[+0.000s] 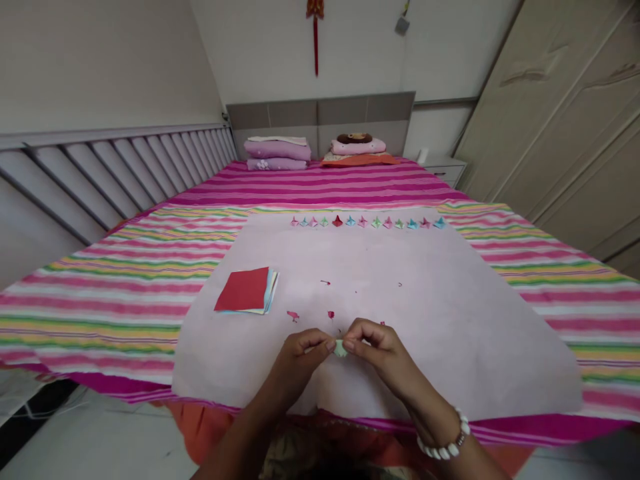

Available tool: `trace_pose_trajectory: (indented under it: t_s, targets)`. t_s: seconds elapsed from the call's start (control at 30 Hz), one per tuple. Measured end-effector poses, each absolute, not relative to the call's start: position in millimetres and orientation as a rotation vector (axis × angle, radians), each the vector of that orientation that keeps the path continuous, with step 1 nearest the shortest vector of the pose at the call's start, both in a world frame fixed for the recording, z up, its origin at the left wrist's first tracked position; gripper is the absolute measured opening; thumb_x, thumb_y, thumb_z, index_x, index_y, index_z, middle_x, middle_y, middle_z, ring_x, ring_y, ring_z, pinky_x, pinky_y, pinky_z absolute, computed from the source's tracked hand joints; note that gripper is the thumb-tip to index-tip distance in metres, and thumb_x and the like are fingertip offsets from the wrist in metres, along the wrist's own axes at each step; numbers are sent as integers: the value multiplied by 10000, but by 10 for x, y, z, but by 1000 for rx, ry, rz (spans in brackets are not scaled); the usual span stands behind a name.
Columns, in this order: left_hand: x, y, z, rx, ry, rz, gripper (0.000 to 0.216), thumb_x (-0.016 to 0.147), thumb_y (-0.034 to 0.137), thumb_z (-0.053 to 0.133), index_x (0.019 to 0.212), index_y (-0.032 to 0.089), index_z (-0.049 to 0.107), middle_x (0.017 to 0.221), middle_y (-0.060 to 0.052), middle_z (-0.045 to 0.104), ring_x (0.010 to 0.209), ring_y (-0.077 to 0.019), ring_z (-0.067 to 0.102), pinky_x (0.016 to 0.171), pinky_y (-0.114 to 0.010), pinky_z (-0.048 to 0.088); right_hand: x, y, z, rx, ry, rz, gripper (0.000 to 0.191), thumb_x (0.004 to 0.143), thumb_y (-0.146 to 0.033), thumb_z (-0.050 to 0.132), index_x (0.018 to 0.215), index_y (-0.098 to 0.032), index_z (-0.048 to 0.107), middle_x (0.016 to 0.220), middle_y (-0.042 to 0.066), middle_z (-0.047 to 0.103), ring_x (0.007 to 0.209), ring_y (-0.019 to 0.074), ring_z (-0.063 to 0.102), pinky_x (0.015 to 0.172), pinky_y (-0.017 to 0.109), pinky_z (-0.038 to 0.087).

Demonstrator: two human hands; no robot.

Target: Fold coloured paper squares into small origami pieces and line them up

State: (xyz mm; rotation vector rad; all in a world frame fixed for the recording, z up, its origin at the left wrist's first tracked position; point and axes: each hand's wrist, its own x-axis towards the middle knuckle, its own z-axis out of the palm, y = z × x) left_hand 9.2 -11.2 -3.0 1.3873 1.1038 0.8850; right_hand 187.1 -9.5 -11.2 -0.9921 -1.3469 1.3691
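Between my two hands is a small folded piece of pale green paper (341, 348), held just above the near part of a large pinkish-white sheet (450, 320). My left hand (307, 353) pinches its left edge between thumb and forefinger. On the other side, my right hand (377, 347) grips the right edge the same way, with a white bracelet (447, 443) at the wrist. Much of the folded paper is covered by my fingertips, so its full shape is hidden.
Left of my hands lies a stack of square paper (245, 290), red on top. A row of small folded paper pieces (337, 221) in several colours lines the sheet's far edge. Red marks (293, 316) dot the sheet. Beyond are folded bedding (277, 150) and a headboard (320, 120).
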Motion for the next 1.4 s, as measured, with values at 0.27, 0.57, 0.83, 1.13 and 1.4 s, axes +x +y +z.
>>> trace_pose_trajectory:
  t_s: [0.27, 0.57, 0.83, 1.13, 1.4]
  targets:
    - [164, -74, -183, 1194, 1141, 964, 243, 714, 373, 657, 616, 153, 681, 576, 11, 575, 631, -147, 486, 636, -267, 357, 1817, -27, -270, -1047, -1031, 1493, 231, 578, -283, 807, 519, -167, 616, 513, -33, 583, 518, 99, 473, 541, 236, 353]
    - [188, 50, -355, 1105, 1216, 789, 395, 784, 505, 558, 715, 142, 697, 704, -55, 700, 757, -199, 621, 761, -339, 432, 1725, 54, -391, -1067, -740, 1637, 200, 558, -269, 812, 612, -163, 652, 525, -31, 605, 453, 89, 498, 475, 224, 365]
    - [114, 183, -445, 1705, 1184, 1168, 93, 769, 240, 631, 829, 192, 685, 903, -52, 664, 889, -196, 606, 775, -318, 468, 1800, 205, -465, -1096, -544, 1692, 264, 495, -246, 862, 608, -151, 643, 539, -2, 634, 454, 95, 547, 456, 217, 446]
    - [182, 436, -598, 1893, 1151, 1054, 116, 768, 191, 634, 835, 198, 728, 820, -44, 613, 746, -161, 584, 626, -267, 463, 1779, 389, -650, -1096, -613, 1668, 316, 551, -343, 846, 608, -142, 608, 516, 6, 636, 424, 95, 557, 450, 220, 460]
    - [193, 582, -850, 1847, 1169, 1076, 123, 778, 238, 611, 819, 202, 722, 783, -33, 622, 695, -143, 577, 577, -242, 447, 1758, 488, -899, -1165, -825, 1543, 332, 629, -455, 755, 638, -149, 626, 481, 7, 625, 407, 121, 556, 456, 252, 459]
